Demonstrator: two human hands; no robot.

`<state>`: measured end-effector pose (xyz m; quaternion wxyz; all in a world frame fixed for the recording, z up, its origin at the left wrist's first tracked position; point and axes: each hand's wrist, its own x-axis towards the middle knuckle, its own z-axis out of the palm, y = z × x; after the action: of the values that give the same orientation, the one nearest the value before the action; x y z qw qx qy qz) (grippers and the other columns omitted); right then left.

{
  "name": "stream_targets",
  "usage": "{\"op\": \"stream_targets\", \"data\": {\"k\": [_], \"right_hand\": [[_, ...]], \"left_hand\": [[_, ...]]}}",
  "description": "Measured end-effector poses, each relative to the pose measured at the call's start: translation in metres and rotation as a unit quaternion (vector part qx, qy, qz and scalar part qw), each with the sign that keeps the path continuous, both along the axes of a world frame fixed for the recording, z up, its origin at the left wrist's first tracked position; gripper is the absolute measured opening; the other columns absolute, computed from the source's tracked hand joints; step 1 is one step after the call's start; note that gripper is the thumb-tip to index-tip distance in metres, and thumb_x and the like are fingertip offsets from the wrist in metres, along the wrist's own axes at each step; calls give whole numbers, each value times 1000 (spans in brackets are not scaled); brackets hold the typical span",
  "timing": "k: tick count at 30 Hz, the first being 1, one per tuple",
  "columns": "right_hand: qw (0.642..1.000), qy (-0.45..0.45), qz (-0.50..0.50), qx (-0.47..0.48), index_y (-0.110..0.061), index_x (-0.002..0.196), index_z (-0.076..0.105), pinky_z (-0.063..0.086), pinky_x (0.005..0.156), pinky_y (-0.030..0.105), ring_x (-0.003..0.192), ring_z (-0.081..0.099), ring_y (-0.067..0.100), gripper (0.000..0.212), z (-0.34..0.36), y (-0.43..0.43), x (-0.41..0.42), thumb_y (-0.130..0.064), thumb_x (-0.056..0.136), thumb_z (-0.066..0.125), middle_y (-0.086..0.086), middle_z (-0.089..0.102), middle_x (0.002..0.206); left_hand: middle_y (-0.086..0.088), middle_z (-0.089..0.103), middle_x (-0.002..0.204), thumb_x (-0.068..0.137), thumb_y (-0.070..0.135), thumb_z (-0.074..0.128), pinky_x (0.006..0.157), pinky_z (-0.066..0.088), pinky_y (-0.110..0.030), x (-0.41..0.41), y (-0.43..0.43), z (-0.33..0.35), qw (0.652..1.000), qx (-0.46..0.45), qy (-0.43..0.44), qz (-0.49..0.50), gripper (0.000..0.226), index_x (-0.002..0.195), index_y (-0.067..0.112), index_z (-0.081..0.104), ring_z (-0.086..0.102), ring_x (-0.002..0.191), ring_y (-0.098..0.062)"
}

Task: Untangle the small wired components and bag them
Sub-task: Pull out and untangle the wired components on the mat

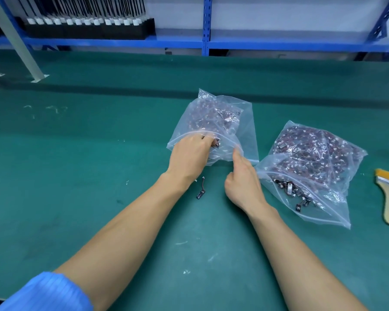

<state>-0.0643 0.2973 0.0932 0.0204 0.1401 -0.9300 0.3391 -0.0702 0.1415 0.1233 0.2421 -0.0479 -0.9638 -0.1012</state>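
**Bag mouth faces the hands; a stray lies under the left wrist**

The centre bag [213, 117] lies on the desk [99, 153] straight ahead of both hands, its zip mouth turned towards the person. The left hand [190, 154] is at that mouth, fingers curled in past the lip. It appears to pinch a dark wired component [216, 143] at its fingertips, though the plastic blurs the grip. The right hand [243, 185] is relaxed and grips nothing. Its straight index finger touches the right end of the lip, probably propping it open.

One stray component [201, 190] lies on the desk between the two forearms, just beside the left wrist and nearer to it. Its long axis runs roughly away from the person, slightly tilted. The left hand is likely best placed to collect it.

A second bag [312, 158], open and well filled, lies just right of the right hand.
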Motion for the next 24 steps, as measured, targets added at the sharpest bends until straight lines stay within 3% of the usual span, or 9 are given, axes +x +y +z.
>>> {"op": "stream_targets", "data": {"k": [2, 4, 9, 18, 21, 24], "right_hand": [[1000, -1, -2, 1, -11, 156, 20, 38, 98, 33, 132, 42, 32, 77, -1, 0, 0, 6, 83, 40, 14, 44, 149], [1000, -4, -2, 4, -13, 156, 18, 36, 94, 31, 131, 41, 31, 76, -2, 1, 0, 2, 87, 43, 13, 46, 146], [1000, -3, 10, 15, -14, 154, 24, 38, 107, 39, 135, 37, 28, 68, -1, 1, 3, -12, 92, 53, 10, 45, 148], [1000, 10, 14, 4, -17, 158, 17, 35, 110, 38, 138, 34, 26, 75, -1, 1, 2, -17, 93, 56, 6, 44, 151], [1000, 12, 16, -8, -19, 160, 18, 32, 111, 35, 138, 34, 26, 78, -3, 2, 1, -20, 93, 58, 7, 47, 147], [999, 21, 12, -42, -27, 159, 24, 32, 102, 29, 130, 39, 25, 78, -4, 2, 1, -21, 91, 61, 2, 58, 129]], "left_hand": [[-6, 71, 92, 90, 4, 61, 58, 52, -45, 10, -5, -4, 999, 20, 45, -23, 18, 102, 12, 72, 65, 81, -32], [-4, 72, 87, 88, 4, 65, 55, 52, -43, 20, -9, -6, 995, 44, 75, -37, 14, 96, 11, 74, 67, 76, -31], [-3, 75, 89, 89, 8, 65, 68, 53, -44, 22, -20, -11, 995, 93, 39, 12, 15, 96, 12, 77, 69, 85, -30], [4, 77, 80, 76, 0, 75, 61, 57, -33, 28, -28, -12, 975, 156, 153, -26, 15, 84, 12, 79, 73, 72, -16], [4, 77, 81, 77, 2, 79, 65, 57, -30, 31, -28, -13, 970, 195, 148, -13, 13, 84, 13, 80, 72, 70, -14], [5, 77, 81, 79, 11, 82, 67, 55, -25, 32, -28, -16, 965, 236, 110, 8, 8, 86, 15, 80, 71, 66, -11]]}}
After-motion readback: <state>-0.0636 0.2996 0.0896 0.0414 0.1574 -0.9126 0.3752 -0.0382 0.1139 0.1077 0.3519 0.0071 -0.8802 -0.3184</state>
